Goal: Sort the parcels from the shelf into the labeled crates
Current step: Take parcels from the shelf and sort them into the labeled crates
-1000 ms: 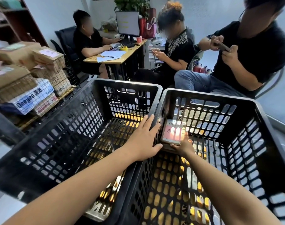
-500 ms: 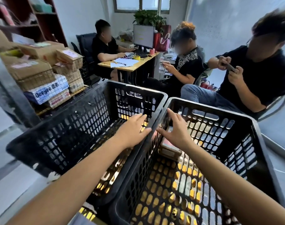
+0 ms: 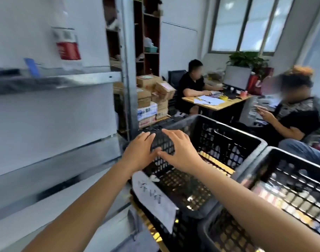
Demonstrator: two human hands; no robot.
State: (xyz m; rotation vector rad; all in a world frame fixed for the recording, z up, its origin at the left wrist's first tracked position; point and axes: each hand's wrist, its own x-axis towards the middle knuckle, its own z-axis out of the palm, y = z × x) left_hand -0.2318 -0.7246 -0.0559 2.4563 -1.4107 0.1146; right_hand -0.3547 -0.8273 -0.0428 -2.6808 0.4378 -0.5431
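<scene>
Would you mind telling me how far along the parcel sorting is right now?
Done: little visible; the labelled crate looks empty where its floor shows. In hand: nothing; left hand and right hand hover open over it. Left: a bagged parcel on the shelf, and cardboard boxes stacked beyond.

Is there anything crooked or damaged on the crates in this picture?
The white paper label on the near corner of the left crate hangs tilted, not square with the crate wall. Its writing is too blurred to read. Nothing else stands out.
</scene>
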